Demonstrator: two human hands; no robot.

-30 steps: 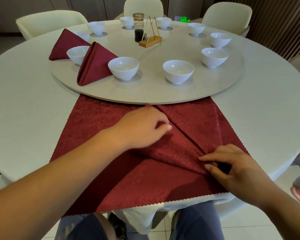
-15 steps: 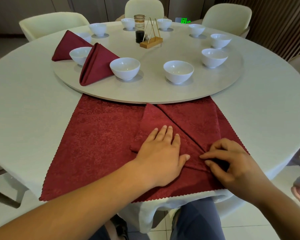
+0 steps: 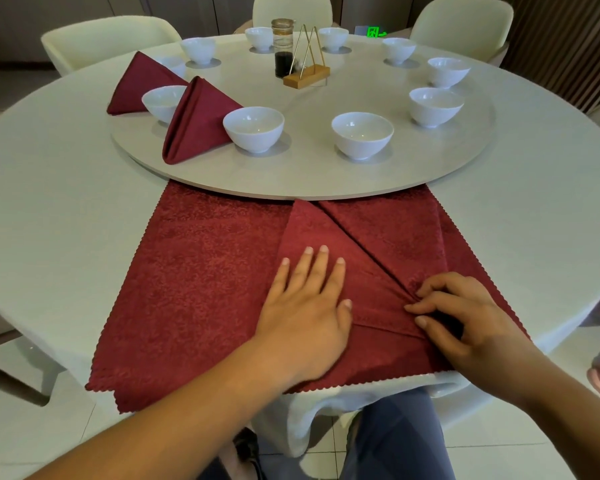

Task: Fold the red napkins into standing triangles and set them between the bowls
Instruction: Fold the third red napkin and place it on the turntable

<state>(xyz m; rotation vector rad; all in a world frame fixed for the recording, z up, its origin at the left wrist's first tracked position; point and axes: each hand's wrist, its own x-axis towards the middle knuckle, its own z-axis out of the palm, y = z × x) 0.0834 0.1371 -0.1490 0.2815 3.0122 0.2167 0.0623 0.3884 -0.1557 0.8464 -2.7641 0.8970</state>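
Head view of a round table (image 3: 49, 202) with a turntable (image 3: 309, 192) at its centre; we give all positions relative to this turntable.

- **Work piece.** We see a flat red napkin (image 3: 201, 278) spread on the table just in front of the turntable. Its far edge is tucked under the turntable's near rim and its near edge hangs over the table's edge. One triangular flap is folded across its right half, with the tip pointing at the rim.
- **Hands.** The left hand (image 3: 305, 306) lies flat on this flap, fingers straight and slightly spread, pressing it down. The right hand (image 3: 465, 313) sits at the flap's near-right end. Its fingers are curled and it pinches the gathered folds of cloth between thumb and fingertips.
- **Finished pieces.** A standing napkin (image 3: 198, 119) stands as a triangle on the turntable's near-left part, between two of the white bowls (image 3: 253, 128) that ring the turntable. A second standing napkin (image 3: 139, 84) stands further left along the rim, beyond the next bowl.
- **Centre items.** Near the turntable's far middle we find a glass jar (image 3: 283, 46) holding dark liquid. Just beside it is a wooden stand (image 3: 306, 76) carrying two wire triangles.
- **Writing.** A green sign (image 3: 373, 31) glows beyond the turntable's far edge; its characters are too small for us to read. We can read no brand or label on the jar or the bowls.
- **Surroundings.** Pale chairs (image 3: 111, 39) stand beyond the table's far side.
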